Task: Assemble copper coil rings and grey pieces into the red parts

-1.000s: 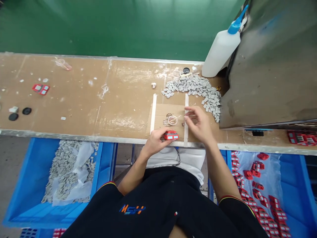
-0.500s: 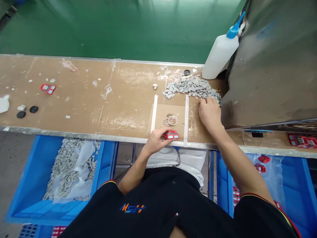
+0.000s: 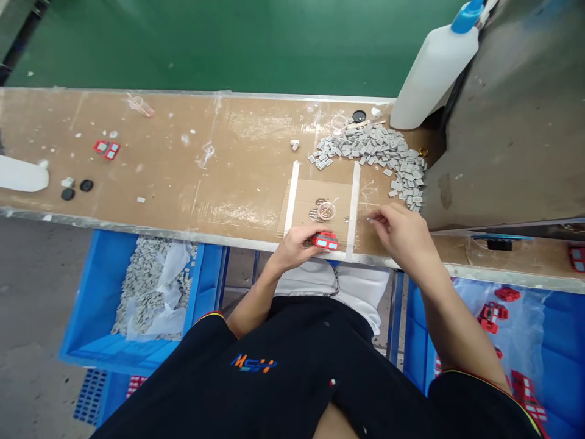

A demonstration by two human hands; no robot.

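Here's the cardboard-covered counter [image 3: 242, 177], spanning the view, and below its near edge sit two blue bins: the left bin [image 3: 208, 262] with grey pieces and plastic film, the right bin [image 3: 415, 323] with red parts. Between them, the dark shirt [image 3: 297, 366], orange-and-blue lettering on its chest, starting with M, the rest too stylised to read surely. Over at the far edge, right side, a white bottle [image 3: 434, 79] leans by the metal panel [image 3: 512, 134], with no label readable. Grey pieces [image 3: 406, 164] curve around in front of it, and a wide stretch of counter runs leftward from the taped cardboard pad [image 3: 306, 195].

On to the hands! The right hand [image 3: 402, 238], just right of the pad, has its fingers drawn in narrow; a pale speck shows at the tips, but whether it's gripped, I can't tell. The left hand [image 3: 292, 247], at the near edge, has the red toy-vehicle part [image 3: 325, 238] between thumb and fingers, on its right side. Just beyond, the little clear cup [image 3: 333, 211].
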